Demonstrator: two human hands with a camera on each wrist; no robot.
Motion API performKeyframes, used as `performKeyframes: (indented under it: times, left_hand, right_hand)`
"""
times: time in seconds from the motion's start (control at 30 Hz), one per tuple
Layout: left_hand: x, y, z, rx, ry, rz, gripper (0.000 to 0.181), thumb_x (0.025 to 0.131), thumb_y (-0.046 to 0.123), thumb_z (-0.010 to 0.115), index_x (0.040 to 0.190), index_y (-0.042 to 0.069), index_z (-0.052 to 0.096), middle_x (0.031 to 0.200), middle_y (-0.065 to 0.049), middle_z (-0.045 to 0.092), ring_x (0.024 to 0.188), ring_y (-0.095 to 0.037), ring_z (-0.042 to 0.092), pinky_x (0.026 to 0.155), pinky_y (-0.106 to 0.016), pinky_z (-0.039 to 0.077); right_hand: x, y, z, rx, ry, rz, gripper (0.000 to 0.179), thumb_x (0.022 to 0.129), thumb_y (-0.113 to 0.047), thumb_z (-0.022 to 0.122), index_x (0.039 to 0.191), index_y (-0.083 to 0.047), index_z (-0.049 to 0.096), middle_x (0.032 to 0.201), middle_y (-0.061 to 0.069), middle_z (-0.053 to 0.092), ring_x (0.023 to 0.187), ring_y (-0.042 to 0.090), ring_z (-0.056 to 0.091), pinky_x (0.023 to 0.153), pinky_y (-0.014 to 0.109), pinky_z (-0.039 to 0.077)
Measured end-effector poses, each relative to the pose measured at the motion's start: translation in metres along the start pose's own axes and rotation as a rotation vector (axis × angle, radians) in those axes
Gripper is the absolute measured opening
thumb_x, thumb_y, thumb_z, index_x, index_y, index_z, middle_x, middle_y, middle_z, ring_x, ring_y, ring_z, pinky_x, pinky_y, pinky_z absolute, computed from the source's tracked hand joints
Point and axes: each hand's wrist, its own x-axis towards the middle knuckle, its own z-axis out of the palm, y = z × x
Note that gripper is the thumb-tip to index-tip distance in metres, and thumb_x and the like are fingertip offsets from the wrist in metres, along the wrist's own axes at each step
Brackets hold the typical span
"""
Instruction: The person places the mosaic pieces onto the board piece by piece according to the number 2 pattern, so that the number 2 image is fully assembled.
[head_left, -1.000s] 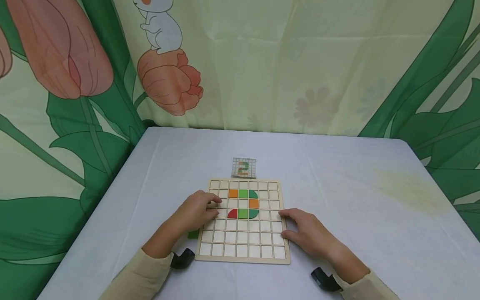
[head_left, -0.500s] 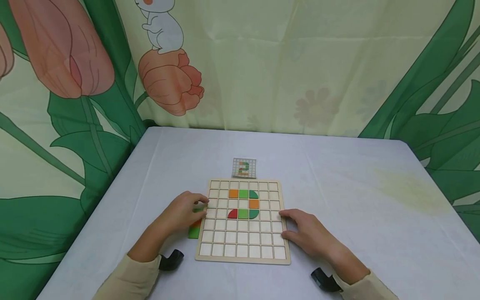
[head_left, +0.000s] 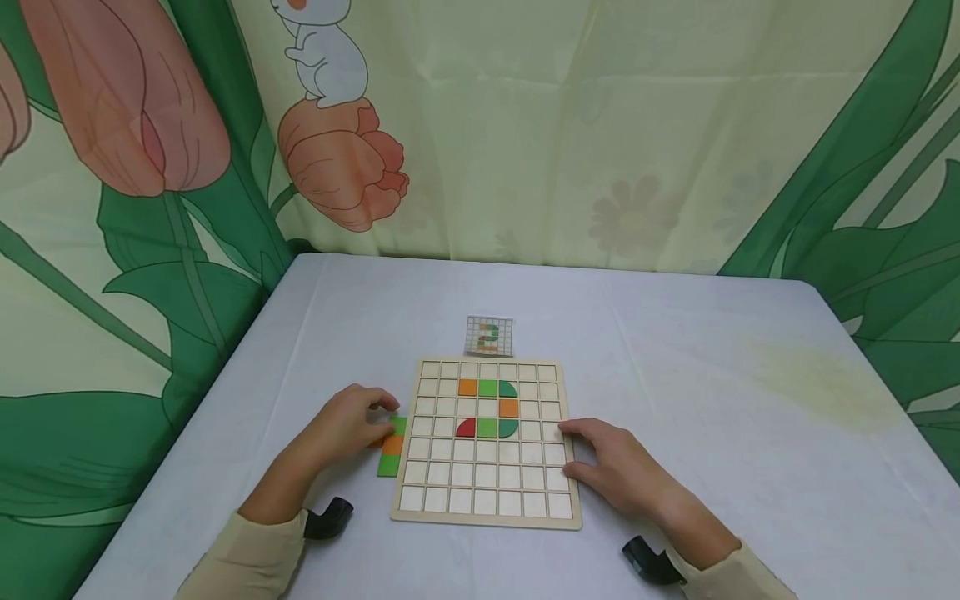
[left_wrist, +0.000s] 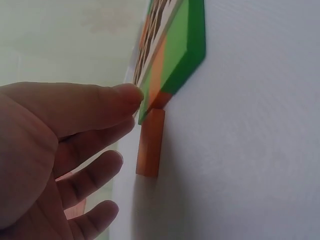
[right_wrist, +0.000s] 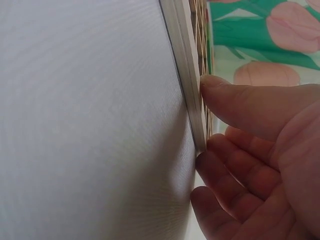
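A wooden grid board [head_left: 486, 525] lies on the table, with several coloured pieces set in its upper cells: orange [head_left: 468, 387] and light green squares, dark green rounded pieces [head_left: 507, 428] and a red rounded piece [head_left: 465, 428]. Against its left side is a row of loose tiles, two green [head_left: 387, 466] and one orange [head_left: 392, 445] between them. Another orange tile [left_wrist: 150, 145] lies beside that row. My left hand [head_left: 347, 425] hovers right at these tiles, thumb and fingers apart. My right hand [head_left: 618, 458] rests its thumb and fingertips on the board's right edge.
A small card [head_left: 489, 336] printed with a coloured pattern on a grid lies just beyond the board's far edge. White cloth covers the table [head_left: 675, 350]. A curtain [head_left: 525, 125] with flowers and an animal figure hangs behind it.
My left hand has moved left, off the board's left part, to the loose tiles, uncovering more of them. The right hand and the board have stayed in place.
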Motion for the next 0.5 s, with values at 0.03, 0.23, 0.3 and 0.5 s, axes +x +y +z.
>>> performKeyframes:
  times: [0.03, 0.23, 0.3, 0.5]
  left_hand:
    - [0.0003, -0.0005, 0.0002, -0.001, -0.002, 0.0, 0.021, 0.085, 0.011, 0.076, 0.106, 0.011, 0.074, 0.105, -0.004, 0.063, 0.103, -0.025, 0.056, 0.089, -0.046, 0.049]
    - [0.0026, -0.003, 0.0013, 0.003, 0.0, 0.014, 0.017, 0.085, 0.011, 0.076, 0.102, 0.012, 0.073, 0.102, -0.002, 0.064, 0.102, -0.024, 0.056, 0.09, -0.046, 0.049]
    - [0.0031, -0.0036, 0.0014, 0.005, 0.002, 0.017, 0.016, 0.086, 0.011, 0.076, 0.101, 0.012, 0.073, 0.101, -0.002, 0.064, 0.102, -0.024, 0.056, 0.09, -0.046, 0.049]
    - [0.0033, -0.005, 0.0011, 0.014, 0.015, 0.013, 0.014, 0.086, 0.012, 0.076, 0.1, 0.012, 0.073, 0.099, -0.002, 0.063, 0.099, -0.024, 0.055, 0.088, -0.045, 0.049]
  right_hand:
    - [0.0, 0.0001, 0.0, 0.0, 0.0, -0.002, 0.049, 0.087, -0.013, 0.076, 0.133, -0.004, 0.06, 0.134, 0.009, 0.06, 0.129, 0.032, 0.052, 0.106, 0.051, 0.04]
    - [-0.0002, 0.0008, 0.0007, -0.002, -0.001, -0.011, 0.049, 0.088, -0.013, 0.076, 0.133, -0.004, 0.06, 0.134, 0.01, 0.059, 0.129, 0.032, 0.052, 0.106, 0.051, 0.04]
    - [-0.0001, 0.0011, 0.0008, -0.004, 0.0, -0.012, 0.049, 0.088, -0.013, 0.076, 0.133, -0.004, 0.06, 0.134, 0.01, 0.059, 0.129, 0.032, 0.052, 0.106, 0.051, 0.04]
    - [0.0001, 0.0013, 0.0007, -0.001, 0.002, -0.01, 0.049, 0.088, -0.013, 0.076, 0.133, -0.004, 0.06, 0.134, 0.01, 0.059, 0.129, 0.032, 0.052, 0.106, 0.051, 0.04]
